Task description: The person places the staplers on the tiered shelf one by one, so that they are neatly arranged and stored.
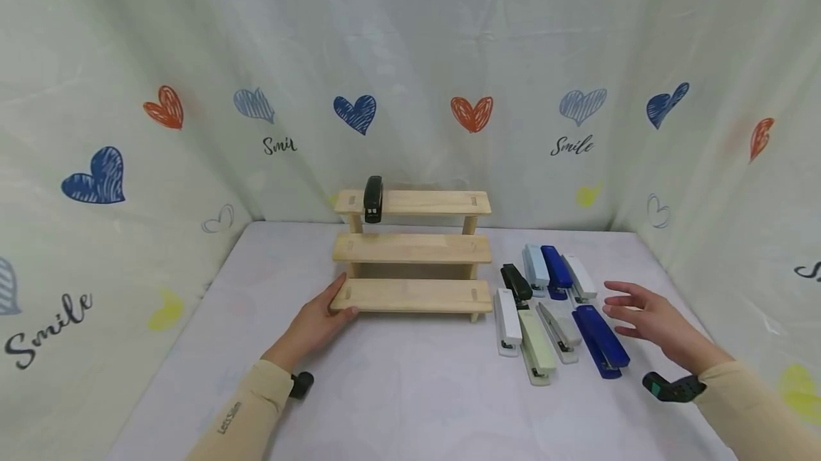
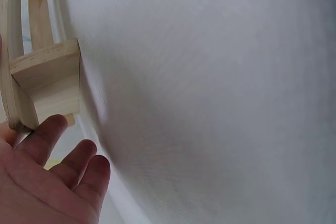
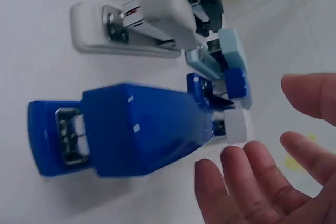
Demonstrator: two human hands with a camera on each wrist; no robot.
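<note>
A three-tier wooden display rack [image 1: 410,296] stands on the table, with a black stapler [image 1: 373,199] upright on the left part of its top shelf. My left hand [image 1: 312,324] grips the left end of the bottom shelf, thumb along the front edge and fingers at the side. In the left wrist view, fingers [image 2: 46,136] meet the wood at the shelf's corner. My right hand [image 1: 661,322] hovers, spread and holding nothing, just right of the staplers. Nearest it lies a large blue stapler [image 1: 601,336]; in the right wrist view its fingertips are close beside that stapler's far end.
Right of the rack lie a black stapler [image 1: 516,283], a light blue one [image 1: 535,266], another blue one [image 1: 556,270], a pale green one [image 1: 536,341], a grey one [image 1: 559,329] and white ones [image 1: 508,317]. A heart-printed curtain [image 1: 410,40] encloses the table.
</note>
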